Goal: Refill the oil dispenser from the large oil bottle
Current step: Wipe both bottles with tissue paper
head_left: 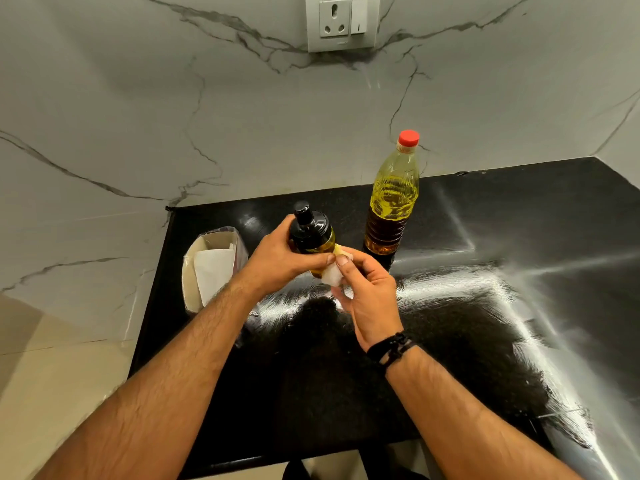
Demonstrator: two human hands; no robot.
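My left hand (278, 256) grips the small oil dispenser (311, 233), a glass bottle of yellow oil with a black pump cap, held tilted above the black counter. My right hand (363, 292) pinches a white tissue (331, 274) against the dispenser's lower side. The large oil bottle (391, 202), clear plastic with yellow oil and a red cap, stands upright just behind and to the right of my hands, cap on.
An open box of white tissues (211, 268) in a plastic wrap sits at the counter's left edge. The black counter (485, 306) is glossy and stretches right. A marble wall with a socket (341, 22) rises behind.
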